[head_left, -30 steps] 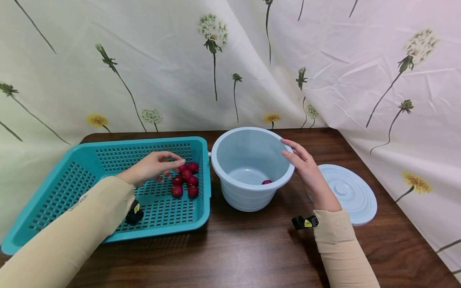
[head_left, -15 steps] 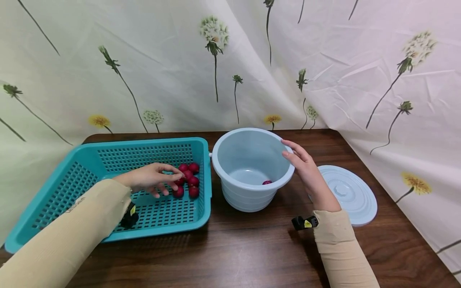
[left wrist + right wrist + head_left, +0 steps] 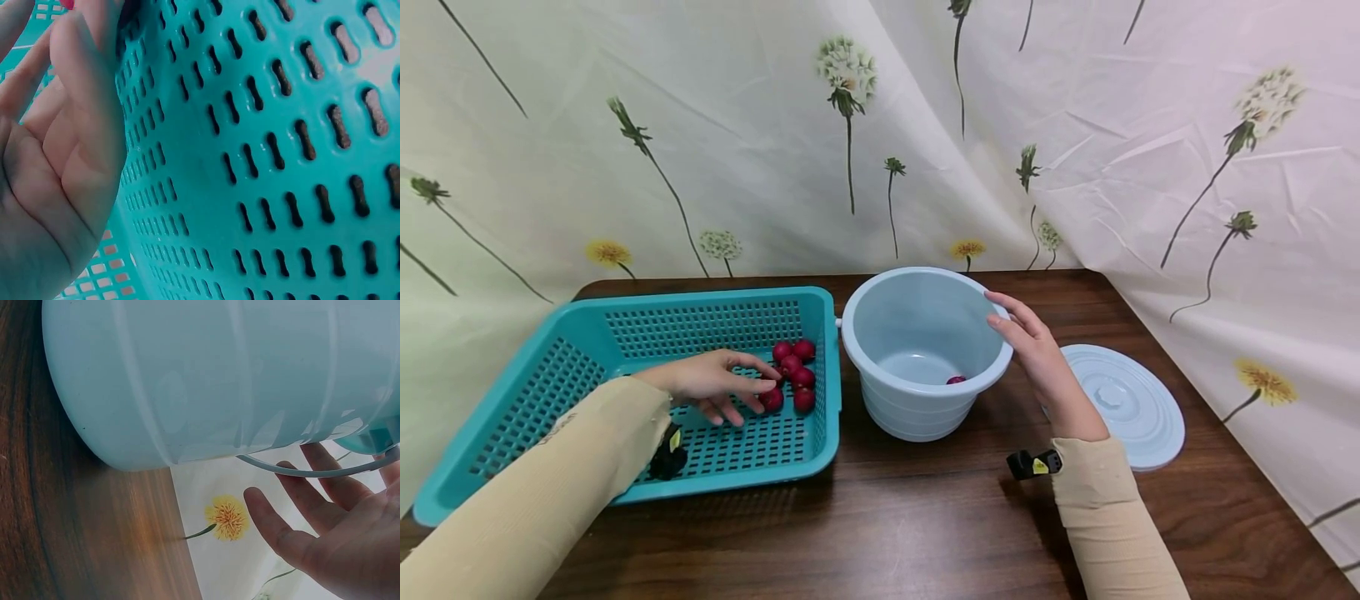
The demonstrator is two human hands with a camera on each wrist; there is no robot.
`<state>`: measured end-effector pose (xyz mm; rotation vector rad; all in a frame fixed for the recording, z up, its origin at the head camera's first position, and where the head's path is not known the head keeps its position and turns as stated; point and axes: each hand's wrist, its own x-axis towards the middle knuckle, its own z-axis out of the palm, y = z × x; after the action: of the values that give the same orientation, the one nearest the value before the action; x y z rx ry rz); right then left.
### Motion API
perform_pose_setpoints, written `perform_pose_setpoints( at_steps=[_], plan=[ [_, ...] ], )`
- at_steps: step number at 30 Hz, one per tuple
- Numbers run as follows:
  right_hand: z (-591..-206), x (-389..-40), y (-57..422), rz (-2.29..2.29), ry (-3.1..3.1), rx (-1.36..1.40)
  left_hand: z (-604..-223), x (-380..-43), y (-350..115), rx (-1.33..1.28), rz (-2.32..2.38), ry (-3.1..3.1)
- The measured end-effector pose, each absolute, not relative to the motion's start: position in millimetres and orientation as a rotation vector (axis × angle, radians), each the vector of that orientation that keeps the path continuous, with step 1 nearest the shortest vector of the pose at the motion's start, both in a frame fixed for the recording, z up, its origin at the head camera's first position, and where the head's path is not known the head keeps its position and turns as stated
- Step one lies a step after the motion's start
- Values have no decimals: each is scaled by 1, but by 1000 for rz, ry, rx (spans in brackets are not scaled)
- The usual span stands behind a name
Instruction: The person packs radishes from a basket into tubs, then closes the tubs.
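Note:
Several small, round, dark-red, radish-like pieces (image 3: 802, 377) lie grouped at the right end of a turquoise perforated basket (image 3: 831, 400). My left hand (image 3: 718, 385) hovers low in the basket at their left side, fingers spread, with the index and thumb tips right at the nearest pieces. In the left wrist view its palm (image 3: 56, 156) faces up beside the basket wall. My right hand (image 3: 1037, 350) rests its thumb and index fingertips on the right rim of a light-blue bucket (image 3: 917, 417). One red piece (image 3: 956, 380) shows inside the bucket, partly hidden by the rim.
A light-blue round lid (image 3: 1123, 404) lies on the dark wooden table (image 3: 917, 517) behind my right wrist. The bucket's thin handle (image 3: 300, 472) hangs along its side. A flower-printed cloth (image 3: 737, 150) closes off the back and right.
My left hand has come down and slightly left beside the red pieces, its fingers spreading. My right hand and the bucket have stayed put.

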<state>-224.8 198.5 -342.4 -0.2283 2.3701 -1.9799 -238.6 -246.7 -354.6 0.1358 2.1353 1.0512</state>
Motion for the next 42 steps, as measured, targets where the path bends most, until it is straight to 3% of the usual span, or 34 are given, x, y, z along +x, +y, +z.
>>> perform_pose_setpoints(
  at_steps=[42],
  plan=[
    [-343,-225,199,-1986,2371,-245,-355,-239,-247,258,987,2188]
  ],
)
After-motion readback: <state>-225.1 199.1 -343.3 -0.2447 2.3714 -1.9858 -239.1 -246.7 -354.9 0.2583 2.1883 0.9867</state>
